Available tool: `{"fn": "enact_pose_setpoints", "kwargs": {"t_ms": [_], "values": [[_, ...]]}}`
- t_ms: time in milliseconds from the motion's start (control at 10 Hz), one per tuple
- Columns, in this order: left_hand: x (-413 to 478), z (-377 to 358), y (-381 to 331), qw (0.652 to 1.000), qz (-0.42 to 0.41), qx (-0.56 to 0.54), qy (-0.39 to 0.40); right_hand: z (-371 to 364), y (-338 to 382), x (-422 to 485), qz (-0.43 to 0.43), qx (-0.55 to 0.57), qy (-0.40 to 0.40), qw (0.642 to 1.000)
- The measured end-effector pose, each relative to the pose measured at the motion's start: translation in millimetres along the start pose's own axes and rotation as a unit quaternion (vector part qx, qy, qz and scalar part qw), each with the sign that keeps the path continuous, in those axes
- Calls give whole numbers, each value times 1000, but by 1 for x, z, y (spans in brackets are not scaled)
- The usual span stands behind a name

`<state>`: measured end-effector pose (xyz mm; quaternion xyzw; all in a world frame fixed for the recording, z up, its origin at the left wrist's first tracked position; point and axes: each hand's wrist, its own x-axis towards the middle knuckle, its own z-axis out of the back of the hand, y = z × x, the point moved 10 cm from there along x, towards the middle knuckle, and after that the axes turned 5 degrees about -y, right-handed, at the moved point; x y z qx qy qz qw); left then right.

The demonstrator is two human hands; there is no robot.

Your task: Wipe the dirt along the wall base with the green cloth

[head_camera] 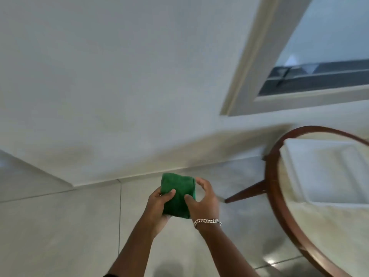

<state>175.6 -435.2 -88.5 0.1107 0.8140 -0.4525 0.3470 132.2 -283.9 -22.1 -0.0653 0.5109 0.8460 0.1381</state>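
In the head view, the person is holding a folded green cloth [178, 194] in mid air between both hands, in front of the body and above the tiled floor [60, 226]. The left hand [159, 204] is cupping the cloth from below and from its left side, with the thumb lying across the top face. The right hand [203, 198] is closing on the right edge, thumb pressing on the top and fingers curling round the far side; a chain bracelet [207, 221] is sitting on that wrist. So both hands are gripping the cloth, neither is spread wide.

The cloth is not touching the wall base [139, 175] yet; the pale skirting strip is running just beyond it in the picture, where the white wall [119, 86] is meeting the floor. Judging by this, the step in hand is readying the cloth into a pad, and wiping is not yet begun. The next move is calling for bending down, bringing the cloth to the skirting line and pressing it along the joint. Dirt there is too faint and blurred to make out.

To the right, a round wooden-rimmed bench [279, 206] is carrying a white tray [323, 172], and a window frame [249, 62] is sitting higher on the wall.

No brand, label or writing is readable anywhere
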Motion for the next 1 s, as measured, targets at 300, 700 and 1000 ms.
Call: {"fn": "enact_pose_setpoints", "kwargs": {"t_ms": [300, 700, 1000], "values": [[-106, -208, -29, 993, -9, 101, 61, 228, 24, 1, -148, 138, -34, 979], [6, -425, 109, 973, 75, 220, -1, 412, -140, 199, -188, -23, -62, 980], [30, -480, 99, 934, 96, 343, 38, 416, -186, 238, -233, 48, -50, 970]]}}
